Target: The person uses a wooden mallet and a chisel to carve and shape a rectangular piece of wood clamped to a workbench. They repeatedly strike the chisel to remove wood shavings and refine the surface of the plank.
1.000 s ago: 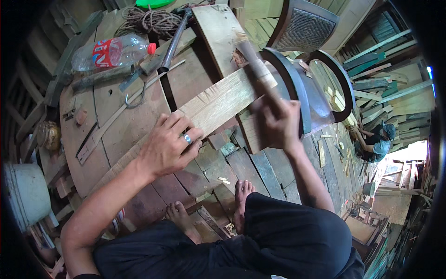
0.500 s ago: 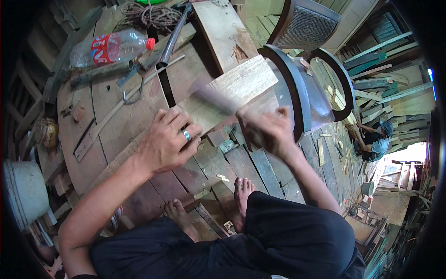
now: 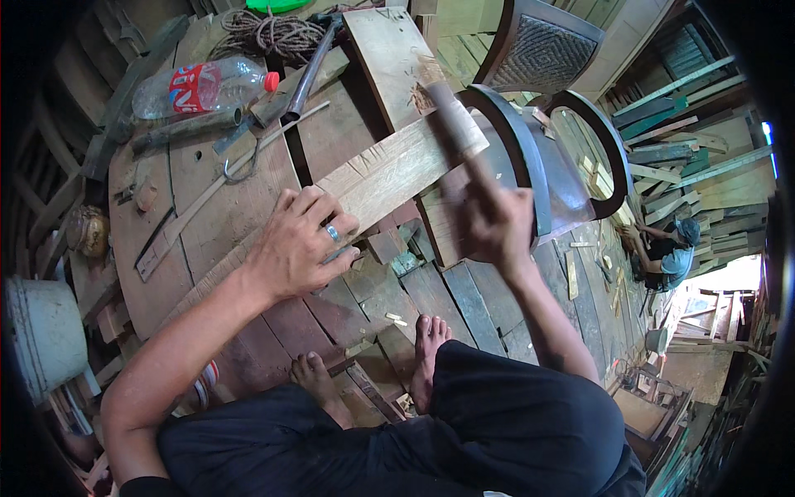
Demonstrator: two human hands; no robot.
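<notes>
A long pale wooden board [image 3: 397,170] lies slantwise across the bench, with several short cuts along its far edge. My left hand [image 3: 298,244], a ring on one finger, grips the board near its middle, thumb at the near edge and fingers over the top. In my right hand [image 3: 501,228] is a long, narrow bladed tool [image 3: 455,128], smeared by motion. It crosses over the board's right end, pointing away from me. Whether its blade touches the wood I cannot tell.
On the bench lie a plastic bottle [image 3: 207,87], a metal pipe [image 3: 310,74], a coil of rope [image 3: 269,33], a thin stick [image 3: 199,199] and a thick plank [image 3: 389,58]. A dark curved chair frame [image 3: 526,157] stands at right. Another person [image 3: 675,253] squats farther right.
My right hand has swung the tool from over the board's middle to its right end. The left hand stays on the board. The view has shifted slightly.
</notes>
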